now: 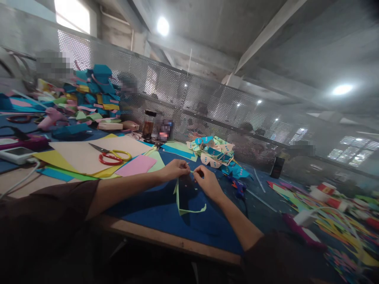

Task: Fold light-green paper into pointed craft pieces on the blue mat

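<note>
A folded light green paper strip (178, 203) hangs from my fingers, bent at a sharp angle, its lower end curling to the right above the blue tabletop. My left hand (175, 170) pinches its upper end. Close beside it, my right hand (208, 183) is also closed in a pinch, with a bit of the green paper showing between the two hands. Scissors (111, 157) with red and yellow handles lie on coloured paper sheets (77, 152) to the left. A blue glue gun (239, 187) rests right of my right hand.
Blue and pink paper models (100, 88) are piled at the back left, near a dark-lidded jar (149, 125). Dotted paper pieces (217, 152) lie ahead. A perforated metal screen (213, 106) borders the table. A purple power strip (304, 232) and paper strips (340, 228) are on the right.
</note>
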`<control>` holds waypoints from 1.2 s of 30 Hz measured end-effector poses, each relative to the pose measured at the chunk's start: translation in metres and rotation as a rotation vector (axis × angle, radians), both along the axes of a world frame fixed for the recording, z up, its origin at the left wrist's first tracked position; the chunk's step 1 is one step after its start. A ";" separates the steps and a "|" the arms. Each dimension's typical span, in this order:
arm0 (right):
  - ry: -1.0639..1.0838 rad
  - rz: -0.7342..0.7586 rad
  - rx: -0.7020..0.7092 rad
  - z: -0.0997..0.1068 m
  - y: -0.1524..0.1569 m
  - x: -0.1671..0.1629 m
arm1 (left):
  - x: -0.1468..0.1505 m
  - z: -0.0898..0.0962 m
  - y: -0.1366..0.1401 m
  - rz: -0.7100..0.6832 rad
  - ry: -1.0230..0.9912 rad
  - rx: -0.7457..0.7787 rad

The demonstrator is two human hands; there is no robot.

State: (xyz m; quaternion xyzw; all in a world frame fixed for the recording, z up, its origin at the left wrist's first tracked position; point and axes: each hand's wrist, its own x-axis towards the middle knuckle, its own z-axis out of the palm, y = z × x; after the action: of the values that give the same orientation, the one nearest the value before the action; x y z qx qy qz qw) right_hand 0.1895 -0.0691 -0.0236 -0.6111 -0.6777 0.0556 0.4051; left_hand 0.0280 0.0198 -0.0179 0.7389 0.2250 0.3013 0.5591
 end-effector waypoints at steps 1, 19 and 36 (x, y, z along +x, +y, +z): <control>-0.001 -0.001 0.000 0.000 0.000 0.000 | 0.000 0.000 0.000 -0.005 -0.001 0.002; -0.012 -0.003 0.003 0.001 -0.001 0.000 | 0.000 -0.001 0.000 -0.017 0.001 -0.001; -0.005 -0.003 -0.014 0.000 -0.001 0.000 | -0.001 -0.001 0.000 -0.050 -0.031 -0.043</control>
State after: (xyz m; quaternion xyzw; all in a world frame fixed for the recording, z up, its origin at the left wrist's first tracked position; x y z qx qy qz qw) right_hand 0.1892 -0.0705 -0.0231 -0.6150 -0.6774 0.0583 0.3994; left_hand 0.0273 0.0199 -0.0193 0.7273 0.2041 0.2940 0.5856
